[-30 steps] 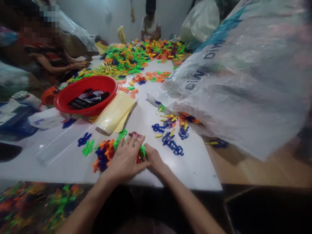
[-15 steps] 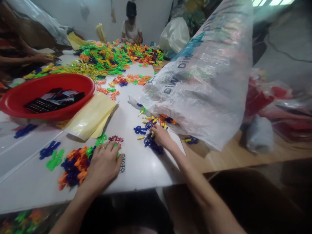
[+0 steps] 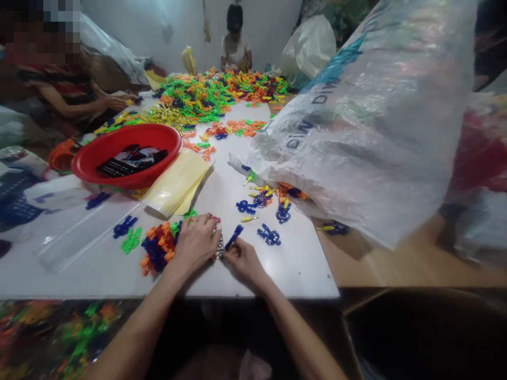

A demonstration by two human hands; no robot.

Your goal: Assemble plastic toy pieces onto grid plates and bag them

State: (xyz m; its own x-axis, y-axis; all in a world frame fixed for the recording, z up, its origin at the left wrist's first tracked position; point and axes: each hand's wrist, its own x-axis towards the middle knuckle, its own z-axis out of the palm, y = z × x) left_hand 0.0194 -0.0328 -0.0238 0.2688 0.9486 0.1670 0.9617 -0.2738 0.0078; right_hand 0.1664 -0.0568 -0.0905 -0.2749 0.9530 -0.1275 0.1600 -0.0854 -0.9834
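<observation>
- My left hand (image 3: 197, 243) lies palm down, fingers spread, on the white table (image 3: 277, 269), pinning a small perforated plate (image 3: 219, 247) at its edge.
- My right hand (image 3: 242, 258) pinches a blue piece (image 3: 234, 236) between its fingertips, held right at that plate.
- A mixed pile (image 3: 158, 249) of orange, blue and green pieces sits just left of my left hand.
- More blue pieces (image 3: 269, 235) lie near the mouth of the big plastic sack (image 3: 368, 121).
- A red bowl (image 3: 130, 155) stands further left.
</observation>
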